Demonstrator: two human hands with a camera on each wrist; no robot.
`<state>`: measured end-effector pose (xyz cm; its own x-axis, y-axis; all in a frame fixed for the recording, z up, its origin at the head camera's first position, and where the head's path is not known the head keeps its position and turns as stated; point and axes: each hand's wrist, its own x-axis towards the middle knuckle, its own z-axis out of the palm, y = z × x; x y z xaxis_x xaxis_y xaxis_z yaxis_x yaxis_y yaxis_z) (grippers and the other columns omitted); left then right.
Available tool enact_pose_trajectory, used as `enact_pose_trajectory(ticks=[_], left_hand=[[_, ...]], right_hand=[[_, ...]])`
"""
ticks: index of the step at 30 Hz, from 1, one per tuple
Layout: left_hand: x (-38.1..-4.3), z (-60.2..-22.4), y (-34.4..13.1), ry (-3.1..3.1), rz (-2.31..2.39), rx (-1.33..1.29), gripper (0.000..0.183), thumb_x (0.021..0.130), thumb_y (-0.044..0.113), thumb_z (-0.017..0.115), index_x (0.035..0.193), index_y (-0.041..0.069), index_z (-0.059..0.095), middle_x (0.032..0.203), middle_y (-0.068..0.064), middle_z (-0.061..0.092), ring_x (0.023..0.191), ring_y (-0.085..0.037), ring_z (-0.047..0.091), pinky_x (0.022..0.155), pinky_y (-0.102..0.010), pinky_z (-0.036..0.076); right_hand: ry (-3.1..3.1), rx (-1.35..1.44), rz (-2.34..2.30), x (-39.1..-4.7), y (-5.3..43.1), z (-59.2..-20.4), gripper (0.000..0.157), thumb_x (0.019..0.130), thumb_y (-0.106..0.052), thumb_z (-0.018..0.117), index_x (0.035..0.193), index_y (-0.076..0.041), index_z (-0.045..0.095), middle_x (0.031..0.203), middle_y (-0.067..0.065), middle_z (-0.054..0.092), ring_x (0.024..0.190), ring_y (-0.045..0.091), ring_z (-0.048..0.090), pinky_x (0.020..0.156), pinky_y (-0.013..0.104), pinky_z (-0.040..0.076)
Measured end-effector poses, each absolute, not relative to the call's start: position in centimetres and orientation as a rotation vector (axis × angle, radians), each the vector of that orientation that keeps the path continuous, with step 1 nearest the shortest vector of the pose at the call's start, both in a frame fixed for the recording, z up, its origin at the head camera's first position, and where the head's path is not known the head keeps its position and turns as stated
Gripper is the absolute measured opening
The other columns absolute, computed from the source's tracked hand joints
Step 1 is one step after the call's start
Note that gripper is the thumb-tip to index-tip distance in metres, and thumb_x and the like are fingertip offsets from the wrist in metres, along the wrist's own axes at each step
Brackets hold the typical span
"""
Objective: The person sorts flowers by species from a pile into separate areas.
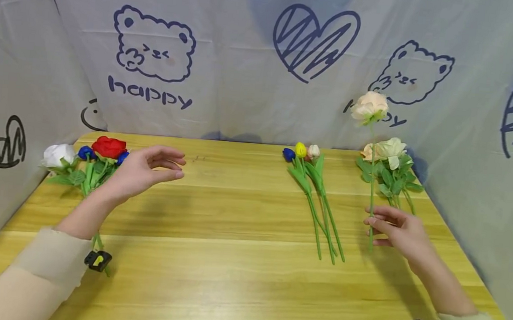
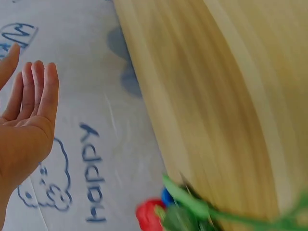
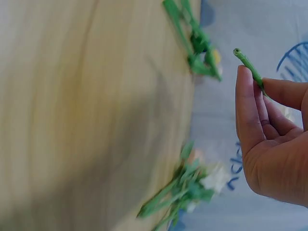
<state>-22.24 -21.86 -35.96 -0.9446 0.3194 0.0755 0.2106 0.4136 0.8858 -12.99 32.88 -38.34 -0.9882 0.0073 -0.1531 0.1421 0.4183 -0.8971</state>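
Observation:
My right hand point(image 1: 397, 231) pinches the green stem of a pale peach artificial rose point(image 1: 370, 107) between thumb and fingers, the bloom held upright above the table. In the right wrist view the cut end of the stem point(image 3: 248, 62) pokes out past the fingertips. Behind that hand lie a cream rose point(image 1: 391, 151) and a peach one with green leaves. My left hand point(image 1: 147, 169) hovers with relaxed fingers and nothing in them. Just beside and partly under the left forearm lies a bunch with a red rose point(image 1: 109, 147), a white rose point(image 1: 59, 156) and blue tulips point(image 1: 86, 153).
Between the hands, toward the right, lie a blue tulip point(image 1: 289, 155), a yellow tulip point(image 1: 300, 150) and a pinkish-white tulip point(image 1: 313, 151), their stems crossing. The wooden table point(image 1: 211, 277) meets a white cloth backdrop point(image 1: 231, 77) with drawn bears and hearts along its back and sides.

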Motion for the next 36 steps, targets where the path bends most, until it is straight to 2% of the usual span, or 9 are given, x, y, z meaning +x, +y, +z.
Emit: enact_pose_trajectory(ticks=[3, 6, 12, 16, 19, 27, 33, 36], left_hand=[[-22.1, -36.1, -23.7, 2.586, 1.532, 0.469, 0.048, 0.095, 0.024, 0.079, 0.136, 0.005, 0.062, 0.126, -0.009, 0.069, 0.105, -0.007, 0.069, 0.088, -0.016, 0.057], [-22.0, -36.3, -25.5, 2.625, 1.483, 0.459, 0.048, 0.096, 0.025, 0.079, 0.136, 0.005, 0.062, 0.124, -0.005, 0.069, 0.104, -0.005, 0.068, 0.087, -0.015, 0.057], [-22.0, -36.8, -28.8, 2.74, 1.326, 0.429, 0.049, 0.096, 0.025, 0.079, 0.137, 0.005, 0.062, 0.128, -0.013, 0.068, 0.099, 0.0, 0.067, 0.083, -0.012, 0.055], [-21.9, -37.1, -30.7, 2.794, 1.225, 0.414, 0.048, 0.097, 0.025, 0.078, 0.137, 0.005, 0.062, 0.132, -0.018, 0.066, 0.097, 0.004, 0.064, 0.08, -0.012, 0.055], [-21.7, -37.4, -32.0, 2.828, 1.175, 0.391, 0.047, 0.097, 0.026, 0.077, 0.136, 0.004, 0.063, 0.131, -0.02, 0.067, 0.095, 0.005, 0.063, 0.078, -0.012, 0.054], [-21.0, -38.4, -35.5, 2.883, 1.105, 0.265, 0.052, 0.097, 0.033, 0.077, 0.136, 0.002, 0.062, 0.128, -0.019, 0.069, 0.092, 0.008, 0.061, 0.075, -0.012, 0.053], [-20.3, -39.0, -37.5, 2.907, 1.135, 0.189, 0.053, 0.098, 0.033, 0.076, 0.137, 0.0, 0.06, 0.117, -0.001, 0.073, 0.089, 0.012, 0.06, 0.074, -0.01, 0.051], [-19.9, -39.4, -38.2, 2.905, 1.148, 0.156, 0.052, 0.098, 0.03, 0.076, 0.135, -0.003, 0.06, 0.116, -0.004, 0.074, 0.087, 0.013, 0.061, 0.073, -0.011, 0.052]], right_hand=[[2.535, 0.155, -1.588, -13.0, 34.3, -38.9, 0.059, 0.108, -0.021, 0.06, 0.153, 0.011, 0.039, 0.11, -0.012, 0.066, 0.094, 0.005, 0.071, 0.077, 0.032, 0.065], [2.549, 0.161, -1.535, -12.9, 35.6, -39.3, 0.058, 0.109, -0.02, 0.058, 0.153, 0.013, 0.038, 0.114, -0.008, 0.069, 0.093, 0.005, 0.072, 0.077, 0.033, 0.065], [2.6, 0.167, -1.358, -12.9, 38.3, -39.6, 0.057, 0.11, -0.02, 0.055, 0.15, 0.016, 0.038, 0.122, 0.014, 0.072, 0.089, 0.013, 0.072, 0.074, 0.035, 0.065], [2.687, 0.15, -1.169, -13.1, 40.0, -39.9, 0.054, 0.11, -0.019, 0.052, 0.147, 0.02, 0.04, 0.129, 0.035, 0.061, 0.088, 0.016, 0.071, 0.073, 0.035, 0.065], [2.734, 0.151, -1.055, -13.2, 40.7, -40.0, 0.052, 0.11, -0.016, 0.051, 0.145, 0.021, 0.041, 0.13, 0.04, 0.055, 0.09, 0.02, 0.07, 0.072, 0.035, 0.065], [2.776, 0.194, -0.975, -13.7, 41.3, -40.5, 0.049, 0.108, -0.014, 0.055, 0.14, 0.022, 0.046, 0.112, 0.031, 0.06, 0.078, 0.022, 0.071, 0.065, 0.035, 0.064], [2.754, 0.227, -1.011, -14.1, 41.3, -41.1, 0.044, 0.104, -0.016, 0.063, 0.129, 0.018, 0.056, 0.099, 0.018, 0.069, 0.077, 0.019, 0.069, 0.064, 0.035, 0.064], [2.753, 0.228, -1.003, -14.3, 41.4, -41.3, 0.041, 0.102, -0.017, 0.066, 0.125, 0.017, 0.059, 0.092, 0.011, 0.072, 0.074, 0.019, 0.068, 0.063, 0.034, 0.064]])
